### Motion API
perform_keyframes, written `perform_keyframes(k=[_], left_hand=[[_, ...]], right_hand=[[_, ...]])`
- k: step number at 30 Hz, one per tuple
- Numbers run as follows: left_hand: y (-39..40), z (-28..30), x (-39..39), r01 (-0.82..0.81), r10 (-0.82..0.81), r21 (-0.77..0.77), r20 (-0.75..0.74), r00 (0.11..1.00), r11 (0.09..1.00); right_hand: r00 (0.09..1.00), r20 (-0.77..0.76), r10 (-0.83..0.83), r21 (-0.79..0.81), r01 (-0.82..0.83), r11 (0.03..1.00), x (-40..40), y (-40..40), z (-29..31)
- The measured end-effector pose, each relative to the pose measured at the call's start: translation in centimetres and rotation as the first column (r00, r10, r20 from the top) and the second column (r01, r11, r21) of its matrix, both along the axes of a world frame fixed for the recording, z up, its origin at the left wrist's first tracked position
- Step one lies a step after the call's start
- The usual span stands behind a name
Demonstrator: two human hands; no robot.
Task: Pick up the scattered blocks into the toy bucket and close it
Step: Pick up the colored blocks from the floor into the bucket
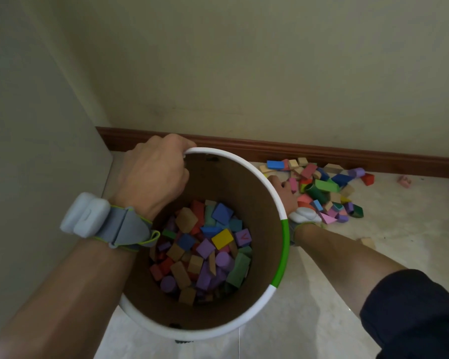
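The toy bucket [283, 244] is a round cardboard tub with a white and green rim, open at the top, in the middle of the view. Several coloured blocks [205, 250] lie in its bottom. My left hand [156, 169] grips the far left part of the rim. My right hand [283, 193] reaches past the bucket's right side to the pile of scattered blocks [322, 187] on the floor by the wall; the rim hides most of it, so I cannot tell what its fingers do. No lid is in view.
A brown skirting board [322, 151] runs along the wall behind the pile. A wall panel [36, 151] stands close on the left. A pink block [405, 181] lies apart at the far right, a tan block [367, 242] nearer me on the pale tiled floor [322, 307].
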State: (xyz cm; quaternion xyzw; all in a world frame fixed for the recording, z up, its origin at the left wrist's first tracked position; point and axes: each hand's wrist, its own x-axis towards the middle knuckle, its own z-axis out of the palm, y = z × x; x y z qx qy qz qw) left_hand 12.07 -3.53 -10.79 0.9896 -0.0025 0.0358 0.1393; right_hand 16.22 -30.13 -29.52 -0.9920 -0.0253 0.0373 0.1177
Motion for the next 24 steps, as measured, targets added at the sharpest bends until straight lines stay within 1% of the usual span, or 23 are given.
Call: perform_keyframes(k=[1,2,3,4,5,7,8,9,13,14,15,16,17,19,20,21,22,24], left_hand=[[0.0,0.0,0.0,-0.002,0.002,0.0,0.001,1.0,1.0],[0.0,0.0,0.0,-0.006,0.006,0.002,0.0,1.0,1.0],[0.0,0.0,0.0,-0.008,0.008,0.003,0.001,1.0,1.0],[0.0,0.0,0.0,-0.009,0.009,0.0,0.002,1.0,1.0],[-0.1,0.0,0.0,-0.008,0.008,-0.004,0.003,1.0,1.0],[-0.1,0.1,0.0,-0.02,0.02,-0.008,0.007,1.0,1.0],[-0.1,0.1,0.0,-0.031,0.031,-0.009,0.009,0.999,0.999],[-0.2,0.3,-0.1,-0.04,0.04,-0.011,0.013,0.999,0.999],[-0.5,0.3,-0.1,-0.046,0.046,-0.014,-0.005,0.999,0.999],[-0.5,0.4,-0.1,-0.052,0.052,-0.017,-0.003,0.999,0.998],[-0.6,0.5,-0.3,-0.061,0.061,-0.02,0.002,0.998,0.998],[-0.7,0.5,-0.3,-0.064,0.064,-0.019,0.001,0.998,0.998],[-0.7,0.5,-0.4,-0.067,0.067,-0.019,0.0,0.998,0.998],[-0.8,0.5,-0.5,-0.073,0.073,-0.014,-0.009,0.997,0.997],[-0.8,0.7,-0.8,-0.08,0.08,-0.011,-0.012,0.997,0.997],[-0.9,0.7,-0.9,-0.083,0.083,-0.009,-0.016,0.996,0.996],[-0.9,0.7,-0.8,-0.085,0.084,-0.01,-0.021,0.996,0.996],[-1.1,0.7,-1.0,-0.085,0.085,-0.013,-0.028,0.996,0.996]], right_hand=[[0.995,-0.061,-0.085,0.044,0.088,0.995,0.3,0.1,0.6],[0.989,-0.107,-0.106,0.041,0.111,0.993,0.2,0.3,1.2],[0.986,-0.132,-0.104,0.077,0.114,0.99,0.1,0.4,1.5],[0.986,-0.143,-0.088,0.055,0.097,0.994,0.0,0.3,1.8],[0.978,-0.191,-0.09,0.029,0.097,0.995,-0.2,-0.1,2.0],[0.966,-0.258,-0.028,-0.055,0.014,0.998,-0.6,-0.8,1.8],[0.964,-0.265,0.005,-0.088,-0.03,0.996,-1.0,-1.0,1.6],[0.964,-0.264,0.004,-0.092,-0.03,0.995,-1.5,-1.2,1.8],[0.953,-0.257,-0.161,0.062,0.183,0.981,-2.6,-1.0,2.3],[0.949,-0.254,-0.185,0.13,0.223,0.966,-2.7,-1.1,2.4],[0.947,-0.254,-0.197,0.24,0.259,0.936,-2.7,-1.4,2.8],[0.935,-0.273,-0.228,0.369,0.32,0.872,-2.5,-1.8,2.9],[0.908,-0.319,-0.271,0.477,0.401,0.782,-2.3,-2.0,3.5],[0.835,-0.439,-0.332,0.611,0.548,0.572,-1.7,-2.7,4.9],[0.798,-0.503,-0.331,0.657,0.602,0.454,-1.4,-2.9,5.7],[0.762,-0.572,-0.305,0.683,0.648,0.338,-1.2,-3.1,6.8],[0.734,-0.629,-0.256,0.693,0.679,0.243,-1.0,-3.2,7.8],[0.72,-0.681,-0.131,0.714,0.693,0.098,-0.9,-3.6,10.1]])
